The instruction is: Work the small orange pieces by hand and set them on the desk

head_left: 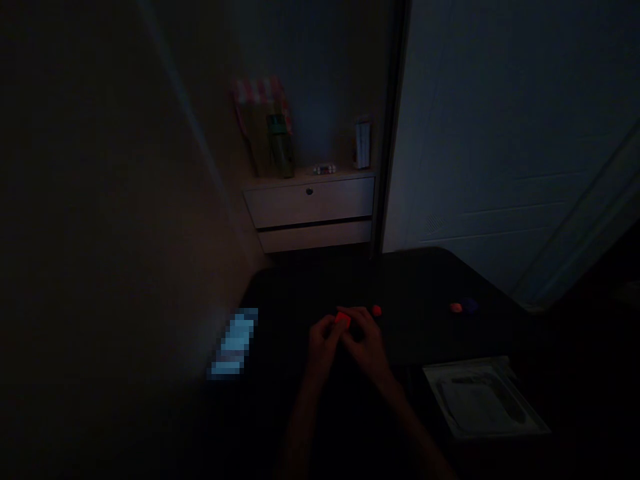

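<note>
In the dim light, my left hand (323,337) and my right hand (364,337) meet above the dark table (310,287). Between their fingertips they pinch a small bright red-orange piece (343,320), soft-looking like modelling clay, though its kind is not clear. Just beyond my right hand lies a small red lump (377,311), apart from the fingers. Farther right on the table, an orange-red lump (455,307) sits beside a dark purple lump (470,306).
A lit phone-like screen (234,343), pixelated, is at the left. A pale flat packet (480,397) lies front right. Behind the table stands a drawer unit (315,203), bearing a green bottle (281,147) and upright books (362,144). A white door-like panel (475,133) rises at the right.
</note>
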`<state>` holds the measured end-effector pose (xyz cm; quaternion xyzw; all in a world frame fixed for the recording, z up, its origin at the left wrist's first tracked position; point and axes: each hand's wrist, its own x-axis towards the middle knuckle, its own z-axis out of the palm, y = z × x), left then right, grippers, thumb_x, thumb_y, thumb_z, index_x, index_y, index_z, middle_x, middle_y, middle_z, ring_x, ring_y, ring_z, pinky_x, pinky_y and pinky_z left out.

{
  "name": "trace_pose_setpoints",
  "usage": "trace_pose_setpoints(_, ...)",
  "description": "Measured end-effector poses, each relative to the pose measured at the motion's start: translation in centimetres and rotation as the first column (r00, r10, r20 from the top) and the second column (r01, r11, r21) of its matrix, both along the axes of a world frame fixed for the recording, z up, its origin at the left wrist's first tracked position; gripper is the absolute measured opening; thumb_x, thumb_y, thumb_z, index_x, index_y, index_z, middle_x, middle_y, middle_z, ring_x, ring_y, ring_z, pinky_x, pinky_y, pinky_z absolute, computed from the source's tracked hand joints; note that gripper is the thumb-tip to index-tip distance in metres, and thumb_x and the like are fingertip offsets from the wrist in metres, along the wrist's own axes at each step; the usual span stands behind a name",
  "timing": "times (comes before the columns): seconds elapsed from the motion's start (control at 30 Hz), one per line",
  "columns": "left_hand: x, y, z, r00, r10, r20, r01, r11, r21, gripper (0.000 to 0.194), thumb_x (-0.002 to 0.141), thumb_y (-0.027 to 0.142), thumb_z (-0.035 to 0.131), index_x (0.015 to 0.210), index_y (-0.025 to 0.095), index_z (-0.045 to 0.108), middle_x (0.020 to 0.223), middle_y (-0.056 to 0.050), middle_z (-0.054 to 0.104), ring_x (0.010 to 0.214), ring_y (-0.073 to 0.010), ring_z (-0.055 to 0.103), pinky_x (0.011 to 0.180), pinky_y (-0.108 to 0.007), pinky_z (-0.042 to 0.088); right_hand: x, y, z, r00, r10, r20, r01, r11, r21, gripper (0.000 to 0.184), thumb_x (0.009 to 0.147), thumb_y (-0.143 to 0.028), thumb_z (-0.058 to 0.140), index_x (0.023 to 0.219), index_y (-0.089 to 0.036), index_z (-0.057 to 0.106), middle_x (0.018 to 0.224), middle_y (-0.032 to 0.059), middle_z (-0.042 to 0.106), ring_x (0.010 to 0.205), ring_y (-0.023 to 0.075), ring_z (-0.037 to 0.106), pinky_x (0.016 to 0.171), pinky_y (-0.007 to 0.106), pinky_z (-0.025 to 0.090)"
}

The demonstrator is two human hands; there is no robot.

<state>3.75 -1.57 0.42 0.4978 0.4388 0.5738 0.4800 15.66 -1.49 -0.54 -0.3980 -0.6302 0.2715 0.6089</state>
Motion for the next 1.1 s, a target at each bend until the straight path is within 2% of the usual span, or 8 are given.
trace_pose_setpoints(0.23,0.0,0.0,0.2,1.0,0.027,0.013,-0.027,0.999,0.027,0.025,0.081,0.04,0.073,0.074,0.016,0.071,0.07,0.001,0.063,0.069,-0.0146,0.054,0.066,-0.024,0.042,0.0,0.1,-0.3,1.0,-0.006,0.024,0.006,1.0,-0.017,0.035,0.086,-0.022,0.071,0.121,-0.029,0.074,0.107,0.005,0.066,0.099,0.0218,0.066,0.09,0.035,0.054)
trace_pose_setpoints(0.47,0.0,0.2,-0.3,0.998,-0.035,-0.046,0.036,0.999,0.012,0.027,0.084,0.043,0.071,0.083,0.016,0.074,0.078,-0.001,0.067,0.075,-0.017,0.059,0.07,-0.025,0.044,0.1,0.2,-0.8,1.0,-0.018,-0.005,0.018,0.999,-0.04,0.037,0.088,-0.02,0.067,0.124,-0.029,0.072,0.107,0.0055,0.066,0.095,0.0207,0.067,0.084,0.033,0.055)
trace_pose_setpoints(0.73,-0.1,0.0,-0.2,0.998,0.018,-0.067,-0.018,1.0,-0.001,0.026,0.083,0.042,0.067,0.079,0.016,0.071,0.075,-0.002,0.066,0.075,-0.0187,0.059,0.07,-0.027,0.045,-0.1,0.3,-0.8,1.0,0.01,0.023,-0.011,1.0,0.005,0.04,0.087,-0.02,0.067,0.125,-0.03,0.071,0.109,0.0057,0.064,0.096,0.0206,0.067,0.081,0.032,0.056)
trace_pose_setpoints(0.9,-0.1,-0.1,-0.1,0.996,0.052,-0.077,-0.053,0.999,-0.008,0.027,0.081,0.043,0.067,0.079,0.017,0.073,0.075,-0.002,0.066,0.076,-0.0197,0.058,0.069,-0.027,0.045,0.0,0.2,-0.7,0.998,0.027,0.056,-0.028,1.0,0.013,0.042,0.088,-0.021,0.067,0.128,-0.03,0.069,0.109,0.0057,0.066,0.097,0.021,0.067,0.085,0.033,0.056)
trace_pose_setpoints(1.1,-0.2,0.0,-1.0,0.996,0.067,-0.06,-0.068,0.997,-0.021,0.028,0.081,0.046,0.071,0.082,0.018,0.075,0.079,-0.003,0.069,0.08,-0.0214,0.061,0.071,-0.028,0.047,-0.1,-0.1,-0.3,0.998,0.02,0.055,-0.019,1.0,-0.017,0.038,0.09,-0.023,0.066,0.127,-0.028,0.071,0.108,0.0061,0.068,0.098,0.0217,0.068,0.086,0.034,0.056)
